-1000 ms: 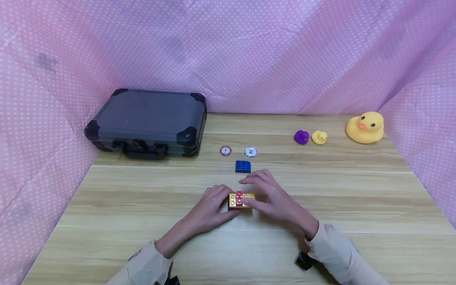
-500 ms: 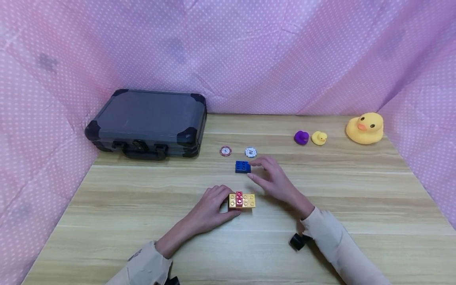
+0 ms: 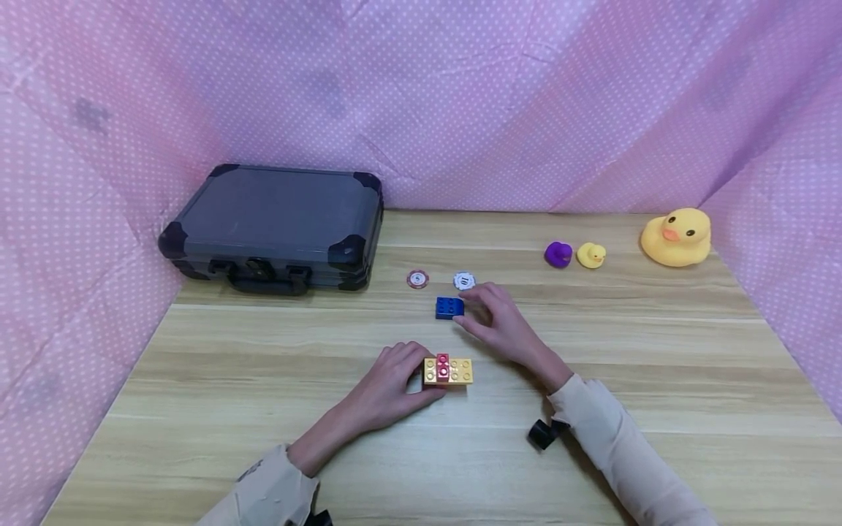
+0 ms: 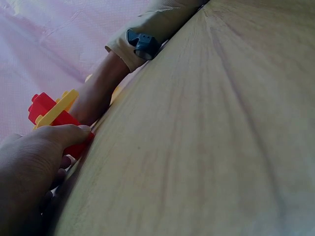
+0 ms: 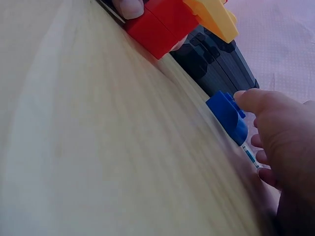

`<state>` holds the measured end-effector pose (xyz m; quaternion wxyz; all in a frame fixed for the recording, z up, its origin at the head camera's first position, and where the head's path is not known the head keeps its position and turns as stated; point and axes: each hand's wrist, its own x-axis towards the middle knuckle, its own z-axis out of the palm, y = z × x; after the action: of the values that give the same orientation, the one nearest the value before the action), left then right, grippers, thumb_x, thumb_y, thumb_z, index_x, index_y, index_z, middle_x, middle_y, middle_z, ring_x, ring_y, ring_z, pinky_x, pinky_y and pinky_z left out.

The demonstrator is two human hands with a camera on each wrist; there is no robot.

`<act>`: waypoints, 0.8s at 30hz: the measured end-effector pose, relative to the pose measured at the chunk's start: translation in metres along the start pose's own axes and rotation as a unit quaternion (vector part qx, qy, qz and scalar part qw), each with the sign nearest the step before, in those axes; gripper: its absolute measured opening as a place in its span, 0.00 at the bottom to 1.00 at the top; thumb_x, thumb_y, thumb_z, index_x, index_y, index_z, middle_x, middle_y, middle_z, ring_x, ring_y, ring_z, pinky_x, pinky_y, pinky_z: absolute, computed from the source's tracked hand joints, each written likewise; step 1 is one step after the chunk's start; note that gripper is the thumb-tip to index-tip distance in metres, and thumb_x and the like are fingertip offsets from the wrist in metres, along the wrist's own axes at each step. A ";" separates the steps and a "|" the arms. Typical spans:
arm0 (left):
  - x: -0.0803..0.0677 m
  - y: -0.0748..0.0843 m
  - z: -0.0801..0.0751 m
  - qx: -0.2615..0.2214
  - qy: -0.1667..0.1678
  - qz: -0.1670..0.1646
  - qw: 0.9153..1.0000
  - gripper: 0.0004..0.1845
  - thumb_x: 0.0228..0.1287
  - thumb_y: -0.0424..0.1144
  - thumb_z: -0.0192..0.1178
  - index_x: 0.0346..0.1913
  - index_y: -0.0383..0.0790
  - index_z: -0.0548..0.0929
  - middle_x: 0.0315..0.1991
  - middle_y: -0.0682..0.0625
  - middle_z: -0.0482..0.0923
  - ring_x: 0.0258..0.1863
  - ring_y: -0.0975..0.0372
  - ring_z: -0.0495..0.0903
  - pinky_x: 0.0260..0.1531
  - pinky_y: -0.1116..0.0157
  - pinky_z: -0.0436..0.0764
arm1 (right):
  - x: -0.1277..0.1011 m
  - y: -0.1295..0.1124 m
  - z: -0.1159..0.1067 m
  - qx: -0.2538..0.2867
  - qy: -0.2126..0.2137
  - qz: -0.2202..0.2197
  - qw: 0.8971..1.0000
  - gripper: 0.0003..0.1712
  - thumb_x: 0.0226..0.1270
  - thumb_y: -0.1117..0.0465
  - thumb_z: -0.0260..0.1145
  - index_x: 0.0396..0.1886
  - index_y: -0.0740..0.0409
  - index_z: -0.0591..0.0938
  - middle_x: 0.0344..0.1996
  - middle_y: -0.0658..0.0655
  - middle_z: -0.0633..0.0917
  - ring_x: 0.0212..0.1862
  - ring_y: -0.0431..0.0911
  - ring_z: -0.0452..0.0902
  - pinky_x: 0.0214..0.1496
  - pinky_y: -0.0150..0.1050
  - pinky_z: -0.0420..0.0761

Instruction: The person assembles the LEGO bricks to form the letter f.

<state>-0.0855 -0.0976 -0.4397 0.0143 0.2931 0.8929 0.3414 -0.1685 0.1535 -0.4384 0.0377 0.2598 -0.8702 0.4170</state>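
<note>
Right hand [image 3: 503, 327]: fingers curl onto blue brick [image 3: 449, 307], near table centre.
Left hand [image 3: 388, 386]: grips yellow-and-red brick stack [image 3: 447, 370], nearer.

Even soft light, faint shadows; head view sharp, edges bowed; both wrist views blurred, tilted.

A dark grey case [image 3: 272, 223] with black corners lies flat at the back left of the wooden table [image 3: 658, 380]. Just right of it sit a red poker chip [image 3: 417, 279] and a white poker chip [image 3: 463, 280], side by side. Toward the back right stand a purple duck [image 3: 558, 254], a small yellow duck [image 3: 591, 254] and a large yellow duck [image 3: 677, 236]. Pink dotted cloth [image 3: 460, 95] walls the scene.
</note>
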 end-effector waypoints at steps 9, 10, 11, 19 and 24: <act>-0.001 0.000 0.000 0.003 0.004 0.004 1.000 0.20 0.63 0.52 0.74 0.51 0.47 0.81 0.49 0.56 0.80 0.50 0.62 0.76 0.54 0.54 0.73 | 0.004 0.001 0.003 -0.028 -0.024 0.004 0.999 0.30 0.68 0.57 0.75 0.66 0.62 0.79 0.61 0.62 0.79 0.65 0.58 0.69 0.68 0.57 0.69; -0.001 0.000 0.000 0.004 0.004 0.004 1.000 0.20 0.63 0.52 0.74 0.51 0.47 0.81 0.49 0.56 0.80 0.50 0.62 0.76 0.54 0.54 0.73 | 0.005 0.001 0.004 -0.031 -0.027 0.006 0.999 0.30 0.68 0.57 0.74 0.67 0.62 0.78 0.61 0.62 0.79 0.66 0.58 0.69 0.67 0.57 0.69; -0.001 0.000 0.000 0.004 0.004 0.004 1.000 0.20 0.63 0.52 0.74 0.51 0.47 0.81 0.49 0.56 0.80 0.50 0.62 0.76 0.54 0.54 0.73 | 0.006 0.001 0.005 -0.035 -0.029 0.007 0.999 0.31 0.68 0.56 0.74 0.67 0.62 0.78 0.62 0.62 0.79 0.66 0.58 0.69 0.67 0.57 0.69; -0.001 0.000 0.000 0.000 0.001 -0.002 1.000 0.20 0.64 0.52 0.73 0.51 0.47 0.81 0.49 0.56 0.79 0.50 0.62 0.76 0.54 0.53 0.73 | 0.008 -0.002 0.007 -0.048 -0.032 0.002 0.998 0.28 0.70 0.56 0.72 0.65 0.62 0.79 0.60 0.62 0.80 0.60 0.57 0.71 0.58 0.53 0.74; -0.001 0.000 0.000 -0.002 0.002 -0.002 1.000 0.19 0.64 0.52 0.73 0.50 0.47 0.81 0.49 0.56 0.79 0.50 0.62 0.76 0.54 0.53 0.73 | 0.007 -0.004 0.006 -0.051 -0.030 0.005 0.998 0.26 0.71 0.57 0.72 0.64 0.61 0.80 0.59 0.61 0.80 0.58 0.55 0.71 0.55 0.51 0.73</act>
<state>-0.0849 -0.0980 -0.4394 0.0141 0.2908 0.8930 0.3432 -0.1716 0.1437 -0.4379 0.0225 0.2651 -0.8923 0.3646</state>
